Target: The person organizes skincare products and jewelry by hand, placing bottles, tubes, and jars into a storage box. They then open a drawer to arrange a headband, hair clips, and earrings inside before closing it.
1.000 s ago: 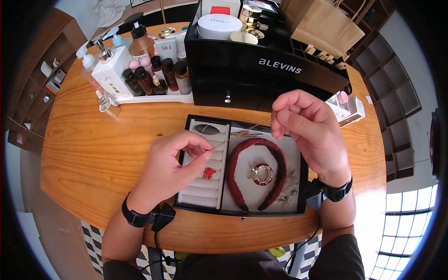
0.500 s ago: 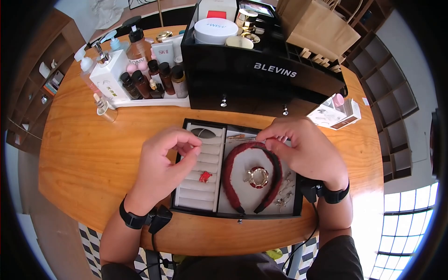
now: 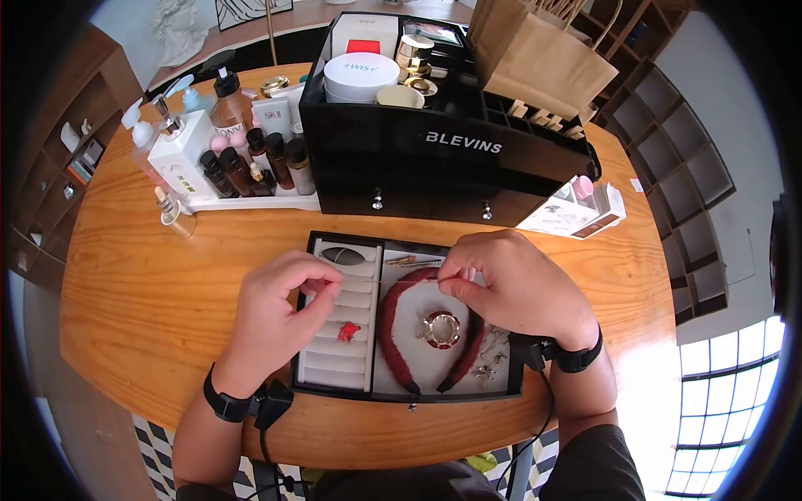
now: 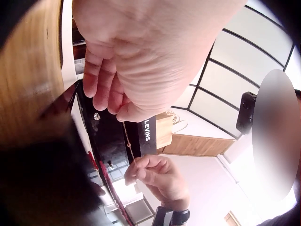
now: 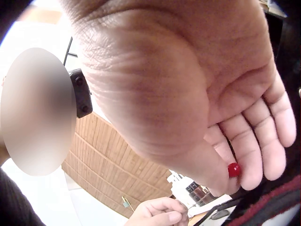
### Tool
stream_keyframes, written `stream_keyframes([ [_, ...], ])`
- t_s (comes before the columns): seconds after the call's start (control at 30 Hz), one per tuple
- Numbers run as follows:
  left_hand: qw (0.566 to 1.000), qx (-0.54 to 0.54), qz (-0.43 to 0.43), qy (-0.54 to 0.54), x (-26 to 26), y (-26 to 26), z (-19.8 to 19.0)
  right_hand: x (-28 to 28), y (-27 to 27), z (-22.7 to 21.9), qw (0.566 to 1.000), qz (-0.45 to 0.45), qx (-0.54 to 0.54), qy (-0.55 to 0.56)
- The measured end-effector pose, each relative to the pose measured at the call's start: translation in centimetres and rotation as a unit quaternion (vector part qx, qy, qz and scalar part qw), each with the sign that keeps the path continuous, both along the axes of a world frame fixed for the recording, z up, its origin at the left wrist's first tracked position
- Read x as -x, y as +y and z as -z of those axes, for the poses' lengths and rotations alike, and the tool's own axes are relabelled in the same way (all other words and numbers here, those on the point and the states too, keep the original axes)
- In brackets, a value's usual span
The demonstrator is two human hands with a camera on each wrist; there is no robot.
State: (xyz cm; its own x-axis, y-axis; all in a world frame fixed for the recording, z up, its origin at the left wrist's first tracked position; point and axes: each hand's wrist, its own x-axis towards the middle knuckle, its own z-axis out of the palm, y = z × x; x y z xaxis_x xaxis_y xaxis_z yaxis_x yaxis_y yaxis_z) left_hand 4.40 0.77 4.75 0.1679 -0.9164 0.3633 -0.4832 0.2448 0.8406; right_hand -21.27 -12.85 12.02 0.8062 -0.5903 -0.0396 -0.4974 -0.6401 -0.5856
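Note:
A thin gold chain (image 4: pixel 129 145) with a small link ornament stretches between my two hands. My left hand (image 3: pixel 280 313) pinches one end between thumb and fingertips, above the ring rolls of a black-rimmed jewellery tray (image 3: pixel 451 397). At the other end my right hand (image 3: pixel 522 288) pinches the chain over the tray's wider compartment, and a red bead (image 5: pixel 234 170) shows at its fingertips in the right wrist view. Below the hands lie a dark red headband (image 3: pixel 390 342), a red-and-gold bangle-like piece (image 3: pixel 441 330) inside its curve, and a red ornament (image 3: pixel 349 331) on the rolls.
A black BLEVINS cosmetics case (image 3: pixel 401 167) stands behind the tray, with a paper bag (image 3: pixel 543 63) on it. Bottles fill a white holder (image 3: pixel 251 203) at the back left. A small dropper bottle (image 3: pixel 177 219) and a white box (image 3: pixel 576 213) flank the case. Silver jewellery (image 3: pixel 490 367) lies in the tray's right part.
My right hand has come down from its raised position, so the chain now runs nearly level between the hands. My left hand keeps its pinch. The head view has shifted slightly.

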Motion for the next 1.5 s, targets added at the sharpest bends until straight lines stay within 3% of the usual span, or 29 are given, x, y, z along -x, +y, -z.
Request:
stream_keyframes([
  [0.33, 0.999, 0.004, -0.009, -0.031, -0.4, -0.1, 0.3, -0.2, 0.0, -0.1, 0.999, 0.005, -0.029, -0.025],
  [0.43, 0.999, 0.001, -0.01, -0.044, -0.5, 0.0, 0.2, -0.2, 0.0, -0.2, 0.99, -0.009, -0.117, -0.084],
  [0.5, 0.999, -0.004, -0.009, -0.053, -0.6, 0.2, 0.0, -0.3, 0.3, -0.2, 0.964, -0.001, -0.242, -0.115],
  [0.6, 0.998, -0.014, 0.007, -0.055, -0.6, 0.4, -0.5, -0.4, 0.4, 0.1, 0.951, -0.03, -0.29, -0.106],
  [0.8, 0.991, -0.028, 0.078, 0.109, -0.3, 1.3, -1.3, -1.4, 0.9, 1.1, 0.934, -0.112, -0.337, -0.045],
  [0.87, 0.964, -0.06, 0.109, 0.236, -0.3, 1.7, -1.1, -1.7, 1.5, 1.4, 0.93, -0.128, -0.34, -0.056],
  [0.9, 0.963, -0.061, 0.108, 0.237, -0.3, 1.8, -1.2, -1.8, 1.8, 1.5, 0.926, -0.144, -0.343, -0.068],
  [0.97, 0.911, -0.102, 0.16, 0.368, -0.2, 2.1, -1.8, -2.0, 2.2, 1.3, 0.932, -0.136, -0.33, -0.059],
  [1.1, 0.909, -0.112, 0.163, 0.366, -0.1, 2.2, -1.9, -2.3, 3.1, 1.8, 0.921, -0.108, -0.361, -0.097],
  [1.2, 0.886, -0.115, 0.215, 0.395, -0.3, 2.2, -1.6, -2.6, 3.8, 1.4, 0.919, -0.086, -0.367, -0.118],
  [1.43, 0.903, -0.125, 0.179, 0.369, 0.0, 1.9, -1.6, -2.5, 3.6, 1.1, 0.946, -0.094, -0.291, -0.111],
  [1.5, 0.908, -0.132, 0.161, 0.363, 0.1, 1.8, -1.6, -2.5, 3.7, 0.9, 0.938, -0.038, -0.319, -0.131],
])
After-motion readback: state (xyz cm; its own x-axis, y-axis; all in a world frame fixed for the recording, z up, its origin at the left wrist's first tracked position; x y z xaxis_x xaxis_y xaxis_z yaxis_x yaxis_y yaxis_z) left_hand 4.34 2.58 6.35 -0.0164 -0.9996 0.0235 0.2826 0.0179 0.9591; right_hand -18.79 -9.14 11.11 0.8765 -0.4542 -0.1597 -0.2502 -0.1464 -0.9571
